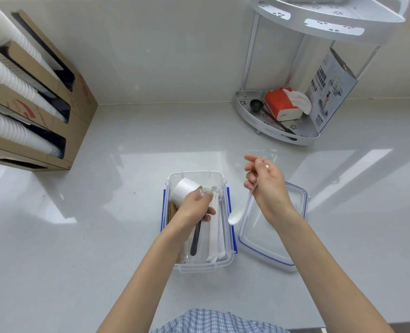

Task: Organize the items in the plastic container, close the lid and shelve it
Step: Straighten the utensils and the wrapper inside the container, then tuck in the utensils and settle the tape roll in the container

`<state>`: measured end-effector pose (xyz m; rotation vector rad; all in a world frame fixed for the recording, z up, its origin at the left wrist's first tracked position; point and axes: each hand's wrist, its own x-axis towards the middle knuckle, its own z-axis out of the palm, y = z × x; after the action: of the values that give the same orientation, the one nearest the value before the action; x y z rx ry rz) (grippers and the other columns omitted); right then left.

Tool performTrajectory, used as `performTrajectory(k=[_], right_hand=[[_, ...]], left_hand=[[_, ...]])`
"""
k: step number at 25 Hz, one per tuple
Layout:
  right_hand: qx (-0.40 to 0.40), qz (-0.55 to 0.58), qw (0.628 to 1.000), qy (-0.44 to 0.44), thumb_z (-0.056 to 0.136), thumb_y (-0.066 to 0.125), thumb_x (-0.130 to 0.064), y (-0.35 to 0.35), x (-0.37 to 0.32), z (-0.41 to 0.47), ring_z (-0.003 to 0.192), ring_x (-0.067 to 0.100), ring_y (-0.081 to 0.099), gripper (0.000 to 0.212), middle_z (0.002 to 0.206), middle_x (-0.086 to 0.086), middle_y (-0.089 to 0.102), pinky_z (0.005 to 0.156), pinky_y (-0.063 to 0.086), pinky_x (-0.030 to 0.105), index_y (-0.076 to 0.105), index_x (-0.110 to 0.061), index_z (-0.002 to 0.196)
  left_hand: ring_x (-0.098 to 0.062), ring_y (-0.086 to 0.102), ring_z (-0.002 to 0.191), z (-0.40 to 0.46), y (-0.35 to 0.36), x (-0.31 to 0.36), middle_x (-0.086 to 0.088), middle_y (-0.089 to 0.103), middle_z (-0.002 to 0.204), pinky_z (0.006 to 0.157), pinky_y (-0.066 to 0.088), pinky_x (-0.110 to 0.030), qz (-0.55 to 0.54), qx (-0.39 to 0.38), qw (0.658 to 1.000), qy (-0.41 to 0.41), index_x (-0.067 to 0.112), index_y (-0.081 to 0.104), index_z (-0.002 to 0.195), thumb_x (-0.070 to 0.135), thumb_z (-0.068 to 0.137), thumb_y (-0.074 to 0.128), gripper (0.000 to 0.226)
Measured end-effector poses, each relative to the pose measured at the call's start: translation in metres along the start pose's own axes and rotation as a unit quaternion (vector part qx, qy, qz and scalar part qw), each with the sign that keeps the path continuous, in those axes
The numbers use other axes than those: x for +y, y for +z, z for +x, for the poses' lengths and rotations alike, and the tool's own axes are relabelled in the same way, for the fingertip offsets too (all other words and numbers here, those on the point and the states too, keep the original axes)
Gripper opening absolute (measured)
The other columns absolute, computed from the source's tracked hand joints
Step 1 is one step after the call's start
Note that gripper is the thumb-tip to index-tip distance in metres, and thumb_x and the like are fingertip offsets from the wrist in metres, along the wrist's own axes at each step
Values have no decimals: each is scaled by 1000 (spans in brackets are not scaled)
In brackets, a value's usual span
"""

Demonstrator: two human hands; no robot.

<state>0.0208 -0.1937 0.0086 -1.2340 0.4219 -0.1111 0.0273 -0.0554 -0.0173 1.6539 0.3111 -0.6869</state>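
Observation:
A clear plastic container [225, 259] with blue side clips stands open on the counter in front of me. Inside lie a white paper cup [184, 190] on its side, brown cardboard sleeves [171, 211], white wrapped sticks [214, 233] and a black-handled utensil [195, 240]. My left hand [194, 206] is inside the container and grips the black utensil together with some clear plastic pieces. My right hand [265, 186] hovers to the right of the container and holds a white plastic spoon [235, 216], bowl pointing down. The clear lid [259, 239] with a blue seal lies flat beside the container, under that hand.
A two-tier metal corner rack [252, 117] stands at the back right with a red tissue box [279, 104], a black scoop [257, 105] and a printed package [329, 92]. Cardboard dispensers with white cup stacks [9, 92] line the left wall.

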Motion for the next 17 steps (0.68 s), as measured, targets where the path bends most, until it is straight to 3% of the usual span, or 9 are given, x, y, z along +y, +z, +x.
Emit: performTrajectory(k=[2, 4, 7, 9, 11, 14, 17], right_hand=[[41, 125, 990, -53, 100, 27, -11, 7, -4, 0, 42, 1, 40, 32, 55, -9, 53, 48, 33, 16, 55, -17, 86], [77, 199, 973, -84, 100, 26, -13, 14, -9, 0, 46, 1, 46, 32, 50, -12, 56, 54, 40, 15, 55, -20, 87], [91, 253, 959, -88, 100, 26, -15, 21, -15, -3, 55, 2, 53, 32, 64, -6, 56, 63, 48, 15, 56, -21, 91], [82, 276, 954, -84, 100, 27, -16, 25, -16, -5, 61, 3, 56, 32, 70, -3, 56, 68, 51, 17, 57, -21, 92], [56, 284, 953, -83, 100, 27, -16, 31, -12, -9, 64, 3, 60, 31, 73, -3, 59, 72, 53, 17, 58, -20, 93], [1, 177, 981, -84, 100, 29, -19, 39, 3, -20, 81, 2, 61, 31, 87, -2, 60, 86, 50, 18, 59, -23, 95], [-48, -95, 992, -70, 98, 34, -26, 28, 19, -33, 93, 1, 57, 27, 108, 1, 59, 92, 48, 20, 60, -33, 97]], left_hand=[[-10, 48, 57, -8, -6, 8, -5, 58, 86, 41, 42, -11, -106, -3, 994, 37, 7, 55, 96, 15, 95, 37, 19], [-12, 55, 68, -14, -11, 13, -5, 58, 86, 53, 50, -14, -204, 0, 978, 49, 8, 57, 86, 14, 95, 36, 23], [-20, 59, 85, -18, -13, 13, -12, 58, 96, 82, 50, -31, -358, -33, 933, 10, 1, 54, 98, 17, 96, 35, 24], [-27, 59, 92, -21, -13, 11, -17, 58, 103, 87, 47, -41, -416, -82, 905, -25, 0, 51, 105, 21, 97, 33, 28], [-29, 60, 96, -22, -11, 9, -20, 60, 107, 84, 47, -42, -455, -120, 881, -42, -1, 49, 110, 23, 97, 32, 32], [-22, 64, 81, -19, -9, 9, -12, 69, 77, 81, 55, -39, -536, -101, 837, -35, 0, 57, 93, 21, 95, 37, 29], [-10, 55, 58, -12, -20, 8, 3, 56, 44, 86, 46, -30, -576, -39, 816, -13, 11, 54, 73, 17, 91, 46, 20]])
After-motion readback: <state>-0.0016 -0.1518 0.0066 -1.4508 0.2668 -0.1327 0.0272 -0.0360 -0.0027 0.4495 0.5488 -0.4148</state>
